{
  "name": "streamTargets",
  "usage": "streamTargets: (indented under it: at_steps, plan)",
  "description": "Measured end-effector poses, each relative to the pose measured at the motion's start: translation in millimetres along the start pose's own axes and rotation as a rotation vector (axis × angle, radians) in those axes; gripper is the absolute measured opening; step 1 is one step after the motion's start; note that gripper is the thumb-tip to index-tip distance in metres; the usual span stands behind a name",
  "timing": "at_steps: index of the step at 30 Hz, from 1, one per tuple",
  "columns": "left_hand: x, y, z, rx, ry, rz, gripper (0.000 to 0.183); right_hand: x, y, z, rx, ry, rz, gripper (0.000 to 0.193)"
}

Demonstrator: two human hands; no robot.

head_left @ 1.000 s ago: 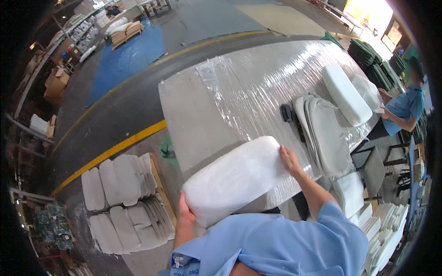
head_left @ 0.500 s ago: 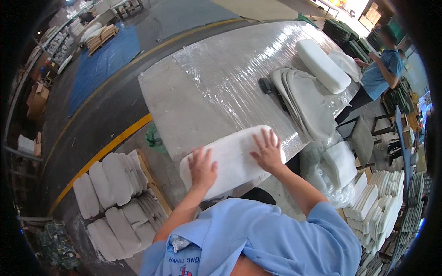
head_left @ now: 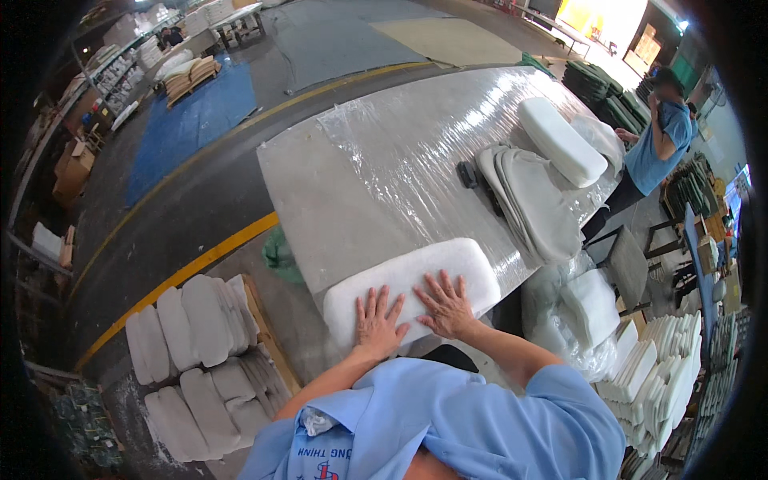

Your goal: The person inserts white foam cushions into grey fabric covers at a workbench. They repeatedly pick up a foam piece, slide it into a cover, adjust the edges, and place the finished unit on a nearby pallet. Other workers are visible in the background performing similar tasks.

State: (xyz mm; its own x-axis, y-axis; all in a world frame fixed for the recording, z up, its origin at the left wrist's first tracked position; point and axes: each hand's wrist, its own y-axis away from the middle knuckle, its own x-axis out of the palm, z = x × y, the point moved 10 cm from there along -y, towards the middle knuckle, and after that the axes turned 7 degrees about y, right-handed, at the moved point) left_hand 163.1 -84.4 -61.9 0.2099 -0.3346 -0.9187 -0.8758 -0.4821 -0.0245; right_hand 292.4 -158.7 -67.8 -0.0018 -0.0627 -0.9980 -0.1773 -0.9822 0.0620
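Note:
A white padded cushion (head_left: 412, 276) with rounded corners lies flat along the near edge of the table (head_left: 336, 216), which is covered in clear plastic film. My left hand (head_left: 379, 324) rests on the cushion's near side, left of its middle, palm down with fingers spread. Close beside it, my right hand (head_left: 446, 307) is also laid flat on the cushion, its fingers stretched out. Neither hand grips anything. Farther right on the table is a pile of grey fabric covers (head_left: 528, 204), with another long white cushion (head_left: 562, 142) behind it.
A small black object (head_left: 466, 174) sits left of the grey covers. Grey pads (head_left: 200, 320) are stacked on a pallet at the lower left. Plastic-wrapped pads (head_left: 588, 304) and white pads (head_left: 652, 368) stand at the right. A person in blue (head_left: 660, 140) stands beyond the table's right side.
My hands have come closer together over the middle of the cushion, from nearer its two ends. The view has shifted slightly. The person at the right has raised a hand toward their head.

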Motion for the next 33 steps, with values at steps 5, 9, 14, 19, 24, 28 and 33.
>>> streamTargets:
  at_steps: [5, 9, 14, 19, 24, 28, 33]
  plan:
    - [-4, 1, -5, 0.022, 0.087, 0.041, 0.071, 7, 5, -1, -0.004, -0.02, 0.071, 0.079]
    - [-21, 18, 16, -0.045, 0.26, -0.079, 0.066, -4, 2, -34, 0.173, -0.154, -0.012, 0.066]
    - [-71, 52, 134, -0.559, 0.454, -0.501, 0.056, -22, -16, -165, 0.696, -0.411, -0.25, 0.053]
    - [-11, 28, 165, -0.956, 1.472, -0.354, 0.062, 48, -21, -241, 0.856, -1.004, 0.059, 0.057]
    - [5, 15, 142, -1.065, 1.682, -0.302, 0.069, 57, -25, -229, 0.806, -1.155, 0.051, 0.06]
    - [-32, 28, 147, -0.933, 1.728, -0.471, 0.066, -8, -21, -223, 0.732, -1.218, -0.115, 0.055]
    - [-64, 19, 104, -0.709, 1.661, -0.714, 0.056, -66, 31, -258, 0.577, -1.361, -0.546, 0.049]
